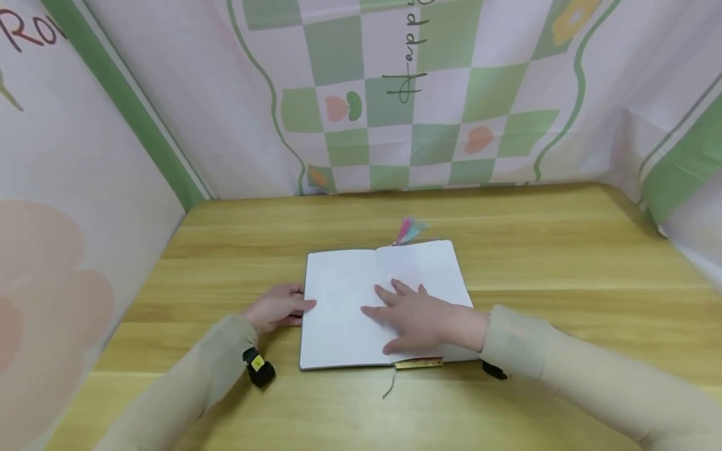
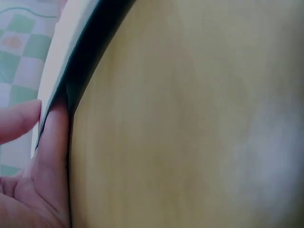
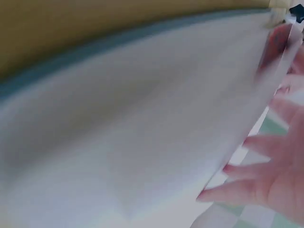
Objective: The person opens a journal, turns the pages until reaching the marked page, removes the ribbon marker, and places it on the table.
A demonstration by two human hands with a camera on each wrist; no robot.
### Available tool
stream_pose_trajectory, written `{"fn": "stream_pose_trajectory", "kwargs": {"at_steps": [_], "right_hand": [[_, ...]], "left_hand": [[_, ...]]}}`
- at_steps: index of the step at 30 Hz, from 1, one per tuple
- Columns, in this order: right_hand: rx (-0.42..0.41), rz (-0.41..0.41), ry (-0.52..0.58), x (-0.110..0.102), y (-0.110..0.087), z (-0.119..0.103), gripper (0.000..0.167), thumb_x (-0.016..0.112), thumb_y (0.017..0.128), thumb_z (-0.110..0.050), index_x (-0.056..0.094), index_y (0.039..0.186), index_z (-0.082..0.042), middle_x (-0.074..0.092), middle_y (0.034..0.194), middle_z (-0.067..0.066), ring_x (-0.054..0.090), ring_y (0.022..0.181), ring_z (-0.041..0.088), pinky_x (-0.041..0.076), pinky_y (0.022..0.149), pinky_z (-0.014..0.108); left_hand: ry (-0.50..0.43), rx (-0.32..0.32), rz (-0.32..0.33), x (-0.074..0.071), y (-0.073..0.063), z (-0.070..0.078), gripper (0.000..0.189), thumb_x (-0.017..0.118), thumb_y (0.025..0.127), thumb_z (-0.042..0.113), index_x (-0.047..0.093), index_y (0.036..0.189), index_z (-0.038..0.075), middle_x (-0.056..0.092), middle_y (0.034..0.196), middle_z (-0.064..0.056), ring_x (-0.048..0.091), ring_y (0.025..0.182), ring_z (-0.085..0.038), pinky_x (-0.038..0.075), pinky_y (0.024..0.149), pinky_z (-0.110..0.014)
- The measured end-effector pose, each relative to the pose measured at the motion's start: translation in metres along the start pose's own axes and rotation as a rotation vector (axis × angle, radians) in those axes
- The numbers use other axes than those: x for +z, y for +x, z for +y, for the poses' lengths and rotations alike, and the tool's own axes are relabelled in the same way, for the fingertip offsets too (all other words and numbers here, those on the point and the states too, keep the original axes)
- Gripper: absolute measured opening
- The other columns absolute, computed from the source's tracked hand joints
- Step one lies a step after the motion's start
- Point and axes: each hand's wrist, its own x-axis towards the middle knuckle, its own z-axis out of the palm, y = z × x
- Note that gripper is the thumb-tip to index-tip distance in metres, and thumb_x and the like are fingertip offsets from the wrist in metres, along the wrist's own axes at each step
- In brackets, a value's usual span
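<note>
On one table (image 1: 564, 250) | one open notebook (image 1: 341, 307) | two hands (image 1: 274, 307) (image 1: 423, 319) touching it

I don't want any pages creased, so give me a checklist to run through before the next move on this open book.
1. Book lying open on the table: ok.
2. Left grip pinching the book's left edge: ok.
3. Right grip spread over the right page, fingertips reaching past the middle fold: ok.
4. Right grip pressing firmly on the paper: cannot tell; pressure does not show.
5. Gold strip tucked fully inside: not ok, it pokes out at the bottom edge.
6. Tassel tucked in: not ok, it sticks out past the top edge.
</note>
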Motion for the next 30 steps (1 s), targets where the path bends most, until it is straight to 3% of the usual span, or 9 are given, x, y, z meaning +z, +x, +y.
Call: {"fn": "stream_pose_trajectory", "kwargs": {"at_steps": [7,11,20,30], "right_hand": [[-0.016,-0.014,0.016,-0.012,0.002,0.032,0.082,0.074,0.079,-0.042,0.034,0.147,-0.022,0.018,0.157,0.008,0.011,0.141,0.046,0.017,0.099,0.076],[0.052,-0.017,-0.011,-0.018,0.006,0.051,0.088,0.077,0.075,-0.042,0.033,0.147,-0.02,0.016,0.157,0.011,0.013,0.141,0.046,0.015,0.101,0.075],[0.188,0.092,-0.014,-0.032,0.015,0.08,0.102,0.083,0.067,-0.043,0.029,0.148,-0.012,0.02,0.153,0.023,0.019,0.136,0.052,0.018,0.101,0.073],[0.289,0.136,0.005,-0.042,0.019,0.09,0.102,0.084,0.065,-0.041,0.033,0.145,-0.004,0.025,0.15,0.026,0.02,0.135,0.053,0.017,0.102,0.073]], "left_hand": [[0.031,0.0,0.051,0.002,-0.001,0.002,0.037,0.06,0.093,0.012,0.047,0.125,-0.002,0.059,0.101,-0.007,0.056,0.08,-0.012,0.052,0.067,-0.022],[0.027,0.0,0.044,0.004,-0.002,-0.001,0.037,0.06,0.093,0.01,0.048,0.124,-0.003,0.061,0.103,-0.008,0.057,0.078,-0.011,0.052,0.066,-0.022],[0.017,0.001,0.066,0.007,-0.001,-0.003,0.039,0.06,0.092,0.01,0.048,0.127,-0.002,0.062,0.111,-0.012,0.058,0.076,-0.01,0.053,0.066,-0.022],[0.024,0.004,0.067,0.008,-0.003,0.0,0.039,0.059,0.093,0.01,0.047,0.128,-0.003,0.062,0.111,-0.012,0.057,0.078,-0.01,0.052,0.066,-0.022]]}}
